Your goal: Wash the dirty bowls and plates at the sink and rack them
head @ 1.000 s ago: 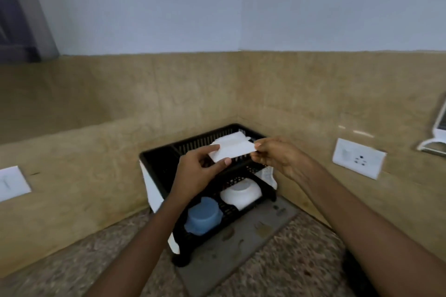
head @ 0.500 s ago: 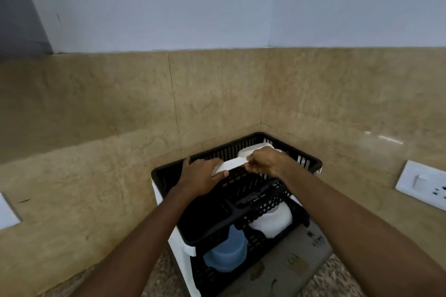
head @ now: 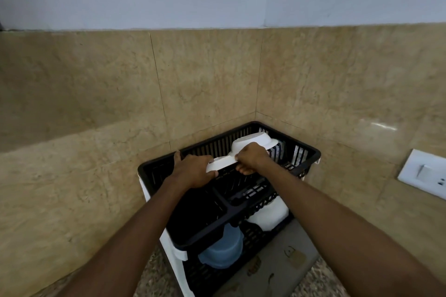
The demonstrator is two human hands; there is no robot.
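Note:
A two-tier black dish rack [head: 311, 152] stands in the tiled corner. Both hands hold one white plate [head: 223, 162] edge-on, low over the top tier. My left hand [head: 193, 170] grips its left end and my right hand [head: 251, 157] its right end. Just behind the plate a white bowl [head: 255, 141] leans in the top tier, with patterned plates [head: 278, 152] standing at its right. On the lower tier sit a blue bowl [head: 223, 252] and a white bowl [head: 270, 216], both upside down.
Beige tiled walls close in behind and to the right of the rack. A white wall socket [head: 423, 173] is on the right wall. A grey drip mat [head: 277, 267] lies under the rack on the speckled counter [head: 154, 279].
Both hands have lowered the white plate from above the rack down into the top tier. The camera has come closer and tilted down.

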